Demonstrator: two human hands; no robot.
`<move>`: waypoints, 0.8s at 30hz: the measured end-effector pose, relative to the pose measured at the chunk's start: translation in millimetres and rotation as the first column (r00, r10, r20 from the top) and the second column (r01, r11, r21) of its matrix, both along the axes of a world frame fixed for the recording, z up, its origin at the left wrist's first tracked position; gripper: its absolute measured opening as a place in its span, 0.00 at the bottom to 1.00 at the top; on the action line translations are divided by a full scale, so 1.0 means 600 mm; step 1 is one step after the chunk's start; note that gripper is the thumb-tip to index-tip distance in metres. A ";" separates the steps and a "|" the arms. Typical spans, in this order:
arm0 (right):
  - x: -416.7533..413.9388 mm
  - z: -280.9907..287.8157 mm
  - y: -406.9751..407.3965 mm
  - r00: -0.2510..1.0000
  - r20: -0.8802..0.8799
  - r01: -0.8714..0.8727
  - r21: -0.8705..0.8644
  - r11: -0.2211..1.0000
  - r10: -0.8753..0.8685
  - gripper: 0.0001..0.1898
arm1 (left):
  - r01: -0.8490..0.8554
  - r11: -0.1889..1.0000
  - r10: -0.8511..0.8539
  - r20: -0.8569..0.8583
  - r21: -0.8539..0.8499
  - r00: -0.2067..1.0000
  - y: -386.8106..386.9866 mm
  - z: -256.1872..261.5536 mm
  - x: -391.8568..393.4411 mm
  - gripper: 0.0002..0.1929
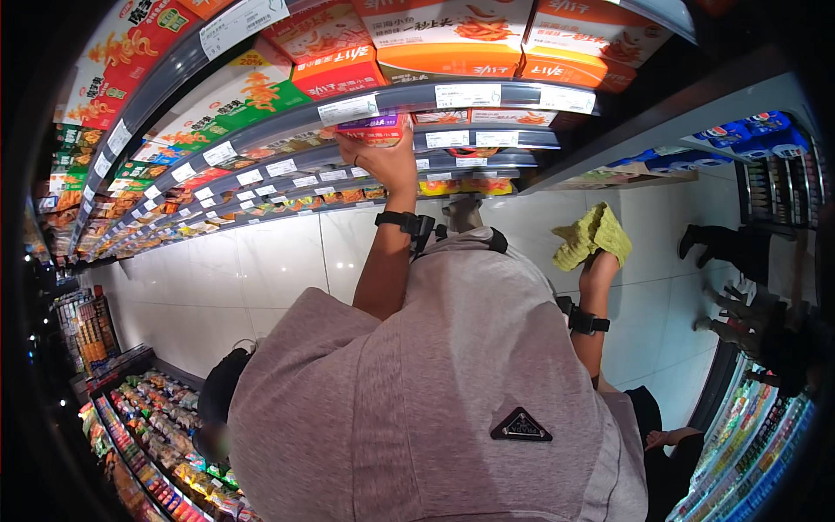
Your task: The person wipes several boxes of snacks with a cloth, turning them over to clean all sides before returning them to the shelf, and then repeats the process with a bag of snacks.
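My left hand (385, 160) grips a small purple and red snack box (372, 130) at the front of a shelf, just below a price-tag strip. The box is partly hidden by my fingers and the shelf edge above. Lower on the right, away from the shelves, my right hand (597, 258) holds a crumpled yellow-green cloth (593, 236), which covers most of its fingers. Larger orange, red and white snack boxes (450, 39) stand on the shelf above my left hand.
Tiered shelves with a tagged shelf edge (404, 101) curve down the left. A snack display (176, 430) stands behind at lower left. Blue drink packs (760, 137) are at right. A person in black (672, 463) is close behind my right side; other people stand on the tiled floor (280, 267) farther right.
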State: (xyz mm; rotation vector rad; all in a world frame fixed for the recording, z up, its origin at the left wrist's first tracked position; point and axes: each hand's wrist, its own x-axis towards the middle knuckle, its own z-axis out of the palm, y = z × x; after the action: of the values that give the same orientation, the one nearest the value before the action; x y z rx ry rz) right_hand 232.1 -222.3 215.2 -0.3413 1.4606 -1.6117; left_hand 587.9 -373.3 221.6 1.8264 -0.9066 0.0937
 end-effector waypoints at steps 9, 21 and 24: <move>0.008 0.003 0.002 0.998 0.025 -0.050 0.011 0.999 0.050 0.18 | 0.021 0.999 -0.020 0.017 -0.029 1.000 -0.016 -0.008 0.006 0.66; 0.006 -0.009 -0.007 0.985 -0.077 -0.155 0.002 0.988 0.154 0.17 | 0.053 0.971 -0.035 -0.084 0.232 0.996 -0.067 -0.071 0.017 0.64; -0.005 -0.012 -0.005 0.988 -0.001 -0.154 -0.005 0.988 0.154 0.16 | 0.121 0.991 -0.113 -0.115 0.061 0.987 -0.043 -0.035 -0.005 0.60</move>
State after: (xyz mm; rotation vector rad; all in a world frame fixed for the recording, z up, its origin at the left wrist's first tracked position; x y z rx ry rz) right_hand 228.9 -225.0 207.8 -0.4467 1.3960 -1.4915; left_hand 584.9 -399.3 200.7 1.8171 -0.9455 -0.1130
